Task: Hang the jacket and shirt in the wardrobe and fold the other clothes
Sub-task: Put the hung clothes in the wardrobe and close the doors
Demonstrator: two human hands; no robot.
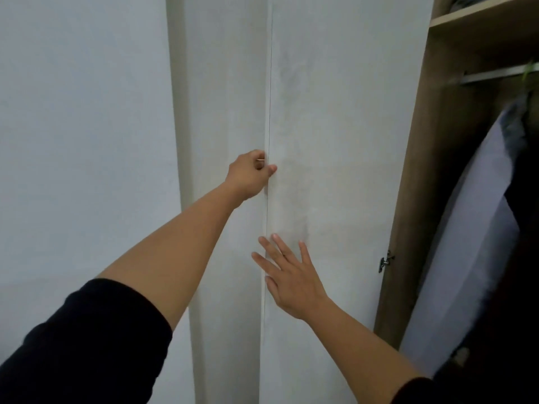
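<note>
At the seam between two white wardrobe doors, both hands are busy.

Left hand (250,174) is clenched on the edge of the left door (227,112), fingers hooked into the gap, thumb on the right door (335,141). Right hand (291,278) is released, lying flat with spread fingers on the right door, just below. Both sleeves are black. On the far right the wardrobe (437,141) stands open: a pale shirt (466,243) hangs beside a dark garment (525,214), under a metal rail (495,74).
</note>
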